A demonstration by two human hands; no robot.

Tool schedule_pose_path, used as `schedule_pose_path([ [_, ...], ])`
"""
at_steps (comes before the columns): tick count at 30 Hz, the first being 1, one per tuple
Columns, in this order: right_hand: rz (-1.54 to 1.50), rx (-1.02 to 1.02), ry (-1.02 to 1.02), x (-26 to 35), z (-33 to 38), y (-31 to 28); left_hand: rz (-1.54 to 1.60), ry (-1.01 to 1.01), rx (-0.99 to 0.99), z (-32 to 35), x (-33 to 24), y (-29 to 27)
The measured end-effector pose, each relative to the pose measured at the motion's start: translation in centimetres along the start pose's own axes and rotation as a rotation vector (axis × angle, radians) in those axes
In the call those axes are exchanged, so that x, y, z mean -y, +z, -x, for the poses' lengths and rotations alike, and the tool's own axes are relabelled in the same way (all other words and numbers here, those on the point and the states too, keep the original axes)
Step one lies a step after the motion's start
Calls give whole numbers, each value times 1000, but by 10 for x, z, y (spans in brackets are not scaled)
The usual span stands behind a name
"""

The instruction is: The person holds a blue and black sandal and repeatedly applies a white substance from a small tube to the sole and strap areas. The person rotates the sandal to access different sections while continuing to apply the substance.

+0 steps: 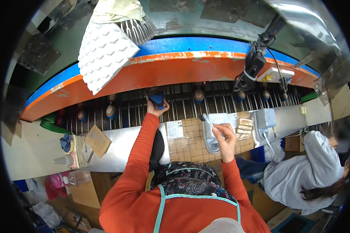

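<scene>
My left hand (158, 109) is closed around a dark blue shoe (156, 99) at the front edge of the slatted conveyor (175, 105). In my right hand (226, 140) is a small brush (207, 120) with a white handle and dark bristles, pinched between thumb and fingers. The brush hovers over a pale grey plastic container (219, 119) on the cardboard-covered bench. Several more shoes, among them one left of my hand (111, 112) and another to its right (198, 95), stand on the conveyor under the orange hood.
A blue and orange hood edge (190, 68) spans the conveyor. Bundled black cable (251, 64) and a power strip (278, 73) hang on it at right. A second pale container (265, 118) stands right. A tan pad (97, 140) lies left. Another person in grey (299, 174) sits at right.
</scene>
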State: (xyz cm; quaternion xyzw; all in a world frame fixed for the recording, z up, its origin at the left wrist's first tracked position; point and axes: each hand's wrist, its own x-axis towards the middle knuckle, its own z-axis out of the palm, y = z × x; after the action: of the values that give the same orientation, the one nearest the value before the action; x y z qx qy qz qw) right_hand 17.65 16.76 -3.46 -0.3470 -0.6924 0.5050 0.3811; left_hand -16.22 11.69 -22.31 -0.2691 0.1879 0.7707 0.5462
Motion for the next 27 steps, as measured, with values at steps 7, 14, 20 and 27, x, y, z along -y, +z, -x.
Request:
schedule_pose_path([
  [7,266,54,57,-47,-89,29,101,159,-236,-21,-11,0],
  [14,881,407,-19,-134,-187,85,163,192,-470,41,16,-14],
  [20,1238,423,324,-242,-211,151,49,15,-120,105,50,7],
  [27,627,513,423,-182,-239,85,-307,-127,-87,113,85,23],
])
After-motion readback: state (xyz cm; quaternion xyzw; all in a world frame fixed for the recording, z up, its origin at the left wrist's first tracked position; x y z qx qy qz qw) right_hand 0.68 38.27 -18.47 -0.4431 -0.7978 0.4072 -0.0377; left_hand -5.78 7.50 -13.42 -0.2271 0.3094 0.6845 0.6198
